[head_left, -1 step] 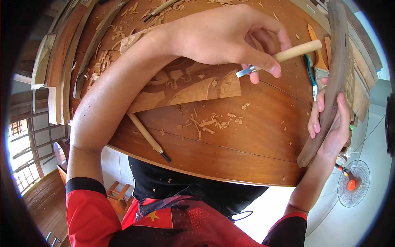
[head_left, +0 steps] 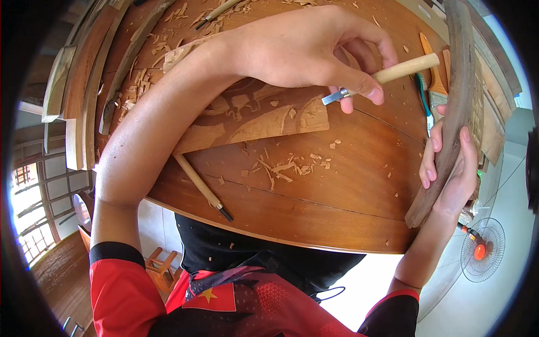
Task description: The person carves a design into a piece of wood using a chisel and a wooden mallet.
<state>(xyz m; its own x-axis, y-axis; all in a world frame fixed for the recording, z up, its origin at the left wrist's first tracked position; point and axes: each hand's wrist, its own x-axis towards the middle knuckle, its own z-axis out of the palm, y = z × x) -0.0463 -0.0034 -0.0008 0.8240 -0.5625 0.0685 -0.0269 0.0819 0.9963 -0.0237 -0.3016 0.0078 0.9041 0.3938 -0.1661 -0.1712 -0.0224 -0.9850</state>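
Observation:
My left hand (head_left: 297, 50) is closed around a wood-carving chisel (head_left: 412, 68), pinching it near the metal collar. The chisel's pale wooden handle points up to the right and its flat steel blade points left, above the right end of a carved wooden board (head_left: 275, 124). My left forearm crosses over that board and hides much of it. At the right, my right hand (head_left: 459, 185) grips the lower part of a long, weathered wooden strip (head_left: 461, 73); fingers show on both sides of it. Another chisel (head_left: 196, 181) lies by the board's near left corner.
Wood shavings (head_left: 286, 167) are scattered over the round brown table (head_left: 348, 196). A brush with an orange handle (head_left: 434, 70) and a teal-and-white brush (head_left: 423, 95) lie beside the strip. Long wood pieces (head_left: 84, 84) line the left edge. A further tool (head_left: 220, 12) lies at the far side.

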